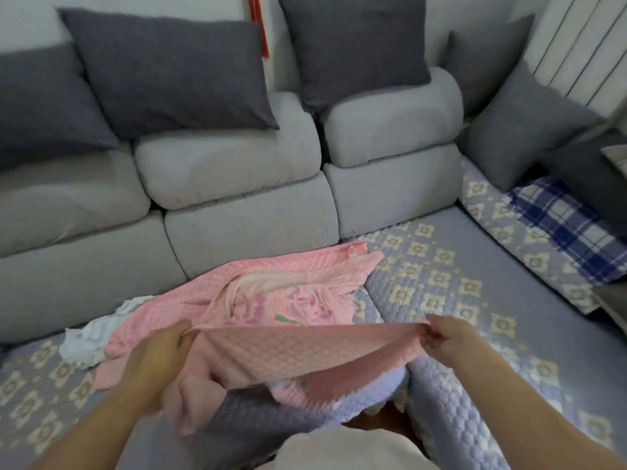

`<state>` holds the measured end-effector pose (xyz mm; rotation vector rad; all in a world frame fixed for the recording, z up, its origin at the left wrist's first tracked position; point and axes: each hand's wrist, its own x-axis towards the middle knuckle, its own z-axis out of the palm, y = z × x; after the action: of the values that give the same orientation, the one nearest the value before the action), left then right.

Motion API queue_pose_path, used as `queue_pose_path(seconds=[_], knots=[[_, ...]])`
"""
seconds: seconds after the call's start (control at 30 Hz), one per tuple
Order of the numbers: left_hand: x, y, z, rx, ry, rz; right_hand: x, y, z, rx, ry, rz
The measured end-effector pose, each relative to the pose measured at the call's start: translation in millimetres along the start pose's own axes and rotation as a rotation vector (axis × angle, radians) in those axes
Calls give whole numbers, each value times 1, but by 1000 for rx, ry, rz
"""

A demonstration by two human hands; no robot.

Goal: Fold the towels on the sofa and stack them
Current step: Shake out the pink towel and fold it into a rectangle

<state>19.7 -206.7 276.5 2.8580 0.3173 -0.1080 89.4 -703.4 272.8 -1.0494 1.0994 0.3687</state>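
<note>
A pink quilted towel [291,351] is stretched between my hands just above the sofa seat. My left hand [159,354] pinches its left corner and my right hand [448,337] pinches its right corner, so the top edge runs taut between them. The lower part hangs down over the seat's front edge. Behind it lies a crumpled pile of pink towels [271,286], one with a flower print. A white towel [91,337] is bunched at the pile's left side.
The grey sofa [237,184] has dark grey cushions [169,72] along its back. A lilac patterned cover [441,276] lies over the seat. A blue plaid cloth [570,228] rests on the right corner section. My light-clothed knee [339,449] is at the bottom.
</note>
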Motion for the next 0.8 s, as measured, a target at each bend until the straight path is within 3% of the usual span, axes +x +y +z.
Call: queue_pose_path(seconds=[0.13, 0.27, 0.37, 0.43, 0.5, 0.63, 0.7, 0.8], knots=[[63, 66, -127, 27, 311, -13, -64, -158, 72, 100, -234, -348], [78, 145, -338, 23, 701, -28, -241, -315, 136, 241, -390, -899], [60, 200, -487, -155, 1081, -20, -383, -388, 143, 434, -412, -1283], [42, 233, -547, -328, 1300, -3, -439, -409, 136, 603, -436, -1450], [28, 263, -579, -365, 1369, 20, -467, -430, 134, 544, -423, -1536], [13, 289, -595, -89, 1166, -15, -458, -494, 147, 136, -400, -1443], [5, 288, -611, -117, 1258, -69, -466, -519, 143, 138, -440, -1435], [-5, 289, -633, -130, 1441, -74, -507, -494, 114, 351, -358, -1589]])
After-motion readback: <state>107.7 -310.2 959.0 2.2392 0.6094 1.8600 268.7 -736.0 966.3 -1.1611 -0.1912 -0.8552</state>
